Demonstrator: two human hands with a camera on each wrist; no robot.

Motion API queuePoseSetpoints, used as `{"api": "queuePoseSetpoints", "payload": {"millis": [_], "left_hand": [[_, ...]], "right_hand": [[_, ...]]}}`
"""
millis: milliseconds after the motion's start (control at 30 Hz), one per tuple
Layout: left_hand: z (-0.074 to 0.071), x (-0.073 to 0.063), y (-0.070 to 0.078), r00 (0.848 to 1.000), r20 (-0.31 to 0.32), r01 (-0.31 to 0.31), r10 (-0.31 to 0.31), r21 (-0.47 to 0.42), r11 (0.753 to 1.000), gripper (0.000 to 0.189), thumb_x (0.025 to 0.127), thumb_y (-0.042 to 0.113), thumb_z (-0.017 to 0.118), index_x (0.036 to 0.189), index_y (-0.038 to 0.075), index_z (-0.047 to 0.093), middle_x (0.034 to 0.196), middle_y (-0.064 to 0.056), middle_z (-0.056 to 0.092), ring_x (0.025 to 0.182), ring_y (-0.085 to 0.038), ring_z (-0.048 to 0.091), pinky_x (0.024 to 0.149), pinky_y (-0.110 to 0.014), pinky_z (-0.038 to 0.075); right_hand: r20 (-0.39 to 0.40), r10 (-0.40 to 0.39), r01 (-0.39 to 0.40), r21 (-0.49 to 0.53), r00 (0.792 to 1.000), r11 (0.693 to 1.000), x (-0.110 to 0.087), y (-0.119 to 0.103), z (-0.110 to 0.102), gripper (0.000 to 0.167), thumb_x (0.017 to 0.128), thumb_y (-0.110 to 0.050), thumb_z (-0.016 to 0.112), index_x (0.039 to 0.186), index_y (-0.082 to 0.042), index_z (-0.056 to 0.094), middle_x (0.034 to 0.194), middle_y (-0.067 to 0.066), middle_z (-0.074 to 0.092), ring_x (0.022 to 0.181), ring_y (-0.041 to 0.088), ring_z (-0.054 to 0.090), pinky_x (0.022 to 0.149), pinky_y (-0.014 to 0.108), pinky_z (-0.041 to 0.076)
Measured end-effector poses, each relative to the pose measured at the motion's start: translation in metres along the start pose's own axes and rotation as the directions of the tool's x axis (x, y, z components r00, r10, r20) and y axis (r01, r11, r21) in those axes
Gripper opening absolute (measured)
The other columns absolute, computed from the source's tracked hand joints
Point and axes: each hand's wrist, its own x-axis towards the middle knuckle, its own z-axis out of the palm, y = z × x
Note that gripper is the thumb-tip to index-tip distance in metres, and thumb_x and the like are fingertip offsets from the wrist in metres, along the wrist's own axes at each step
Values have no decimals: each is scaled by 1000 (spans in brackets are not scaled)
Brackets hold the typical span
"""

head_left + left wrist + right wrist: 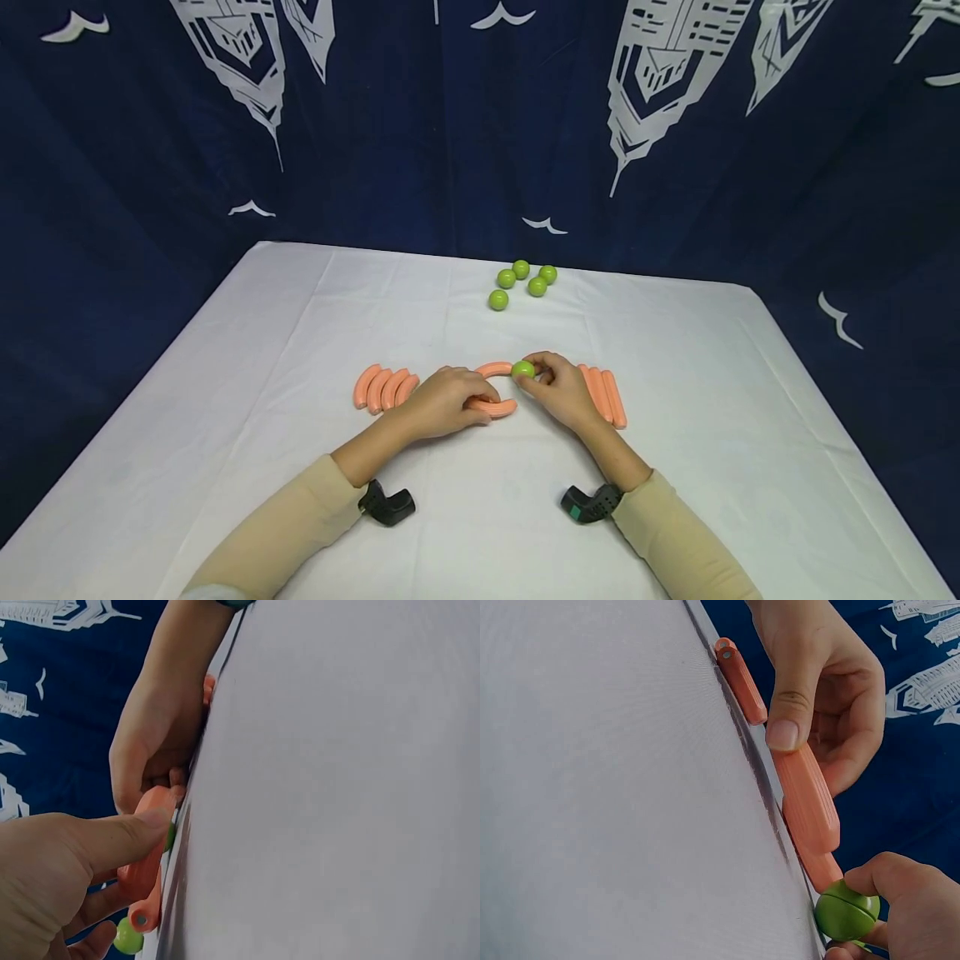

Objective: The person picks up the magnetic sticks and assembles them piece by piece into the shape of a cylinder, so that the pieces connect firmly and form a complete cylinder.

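My left hand (448, 400) pinches a curved orange piece (498, 408) with ridged sides between thumb and fingers, low over the white table. A green ball (522, 371), split by a seam line in the right wrist view, is pinched in my right hand (558, 390). The ball sits right at the right end of a second curved orange piece (493, 368), beyond the left fingers. In the left wrist view, an orange end with a small metallic disc (141, 919) and another green ball (127, 937) show beside the left fingers.
Several curved orange pieces (382, 389) lie in a row left of the hands. Straight orange pieces (606, 396) lie side by side to the right, partly behind the right hand. Several green balls (506, 278) stand near the table's far edge, before a dark blue patterned curtain (450, 125).
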Motion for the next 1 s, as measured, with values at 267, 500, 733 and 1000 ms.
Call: {"api": "queuePoseSetpoints", "payload": {"millis": [267,500,733,1000], "left_hand": [[11,6,6,998,-49,50,-48,33,998,23,81,22,80,103,18,74,100,8,69,92,-9,62,85,-35,47],[22,11,11,990,-101,101,-96,50,994,21,83,21,79,103,19,74,101,8,70,98,-10,62,82,-38,47],[31,15,14,981,-177,98,-83,79,992,21,84,21,78,102,14,74,104,2,71,106,-18,63,84,-40,47],[37,14,15,974,-213,98,-75,97,990,22,82,22,80,101,14,73,105,0,70,104,-19,63,83,-40,48]], "right_hand": [[3,1,-1,4,1000,1000,0,0,-1,27,87,-16,73,109,-1,67,91,8,59,66,14,47,56,23,38],[9,-8,8,4,1000,1000,0,0,-1,26,87,-17,73,108,-2,67,92,8,59,65,14,47,54,23,38],[10,-19,19,9,1000,1000,0,1,-2,26,88,-16,72,108,-1,67,92,9,60,64,14,47,53,23,38],[9,-21,20,9,1000,1000,-1,-1,-2,26,87,-15,72,108,-1,67,91,9,60,64,14,47,54,22,38]]}}
